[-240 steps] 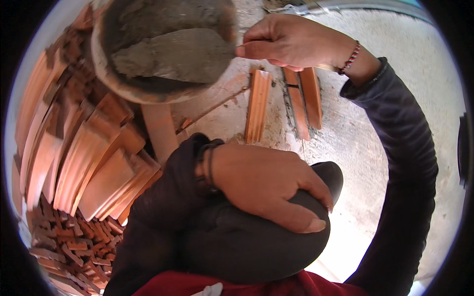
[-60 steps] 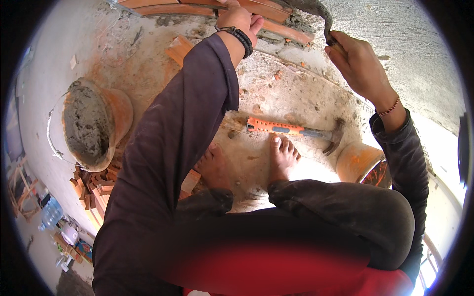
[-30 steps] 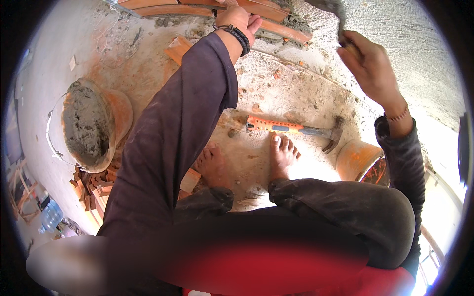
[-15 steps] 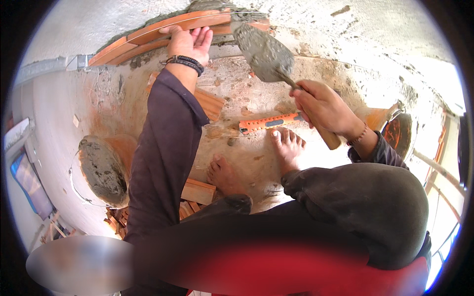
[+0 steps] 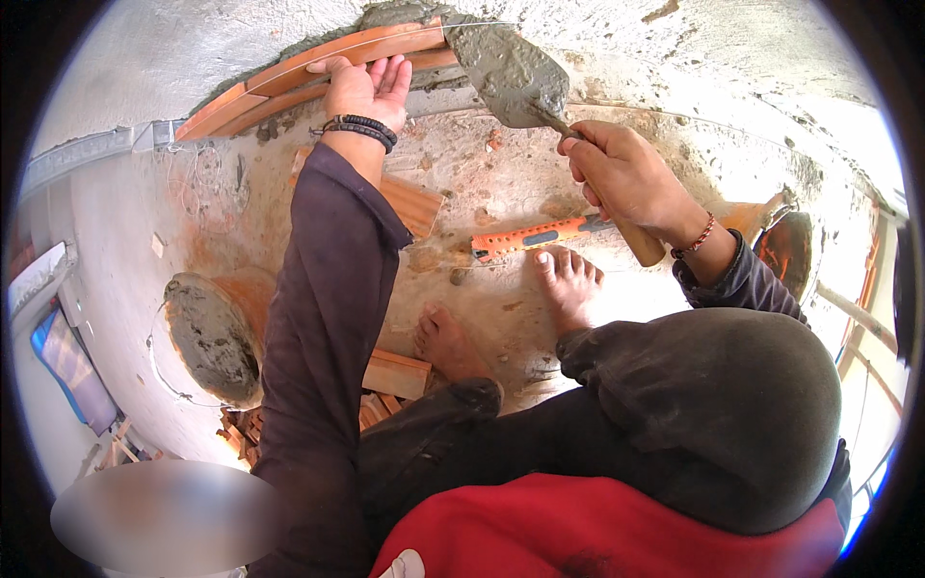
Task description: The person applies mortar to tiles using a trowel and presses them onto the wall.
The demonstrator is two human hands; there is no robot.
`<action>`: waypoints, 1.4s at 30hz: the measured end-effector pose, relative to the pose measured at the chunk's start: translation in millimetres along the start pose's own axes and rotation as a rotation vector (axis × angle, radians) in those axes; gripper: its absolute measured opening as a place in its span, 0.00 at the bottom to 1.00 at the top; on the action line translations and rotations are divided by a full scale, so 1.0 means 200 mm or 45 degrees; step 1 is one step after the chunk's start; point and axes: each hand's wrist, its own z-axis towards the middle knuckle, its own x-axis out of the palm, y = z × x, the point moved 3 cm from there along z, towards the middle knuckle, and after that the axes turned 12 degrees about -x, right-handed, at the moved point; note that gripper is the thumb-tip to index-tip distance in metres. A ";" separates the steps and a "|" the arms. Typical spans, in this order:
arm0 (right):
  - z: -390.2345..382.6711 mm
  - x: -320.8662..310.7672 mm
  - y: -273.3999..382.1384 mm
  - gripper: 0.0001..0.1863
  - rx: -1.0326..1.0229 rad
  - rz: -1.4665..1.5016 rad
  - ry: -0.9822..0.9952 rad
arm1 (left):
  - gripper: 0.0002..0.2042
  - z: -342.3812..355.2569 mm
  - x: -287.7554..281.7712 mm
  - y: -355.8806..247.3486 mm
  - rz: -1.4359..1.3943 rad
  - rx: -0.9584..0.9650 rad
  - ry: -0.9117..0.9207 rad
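My right hand point(image 5: 636, 183) is wrapped round the wooden handle of a trowel point(image 5: 511, 77), whose blade is coated in wet grey mortar. The blade lies at the right end of the upper course of orange bricks point(image 5: 347, 45), by the wall. My left hand point(image 5: 371, 91) is palm up against the front of these bricks, its thumb on the brick and its fingers apart. A thin string point(image 5: 414, 36) runs along the bricks. Grey mortar point(image 5: 409, 13) shows between the course and the wall. The trowel tip is hard to tell from the mortar there.
An orange perforated tool point(image 5: 530, 237) with grey parts lies by my bare right foot. A loose brick point(image 5: 409, 204) lies under my left forearm. At left stands a bucket of mortar point(image 5: 207, 337); another bucket point(image 5: 785, 255) stands at right. More bricks point(image 5: 395, 374) lie beside my left foot.
The trowel has moved slightly up and left, its blade now closer to the brick's end. My left hand stays at the bricks. The view has shifted a little.
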 end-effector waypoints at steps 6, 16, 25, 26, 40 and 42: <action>0.01 0.01 -0.04 0.18 0.018 0.128 0.012 | 0.33 0.00 0.00 0.00 -0.030 0.016 -0.018; 0.02 0.03 -0.14 0.15 0.104 0.692 0.094 | 0.34 0.01 -0.01 0.00 -0.022 0.001 0.017; 0.06 0.01 -0.13 0.15 0.092 0.643 0.155 | 0.36 0.01 -0.02 0.00 -0.018 0.029 0.021; 0.06 0.01 -0.14 0.15 0.086 0.703 0.178 | 0.36 0.01 -0.02 0.00 -0.014 0.032 0.028; 0.00 0.04 -0.27 0.17 0.121 1.005 0.194 | 0.44 0.01 -0.02 0.03 -0.008 0.051 0.007; -0.01 0.04 -0.29 0.16 0.103 0.922 0.208 | 0.43 0.00 -0.03 0.02 -0.020 0.067 0.005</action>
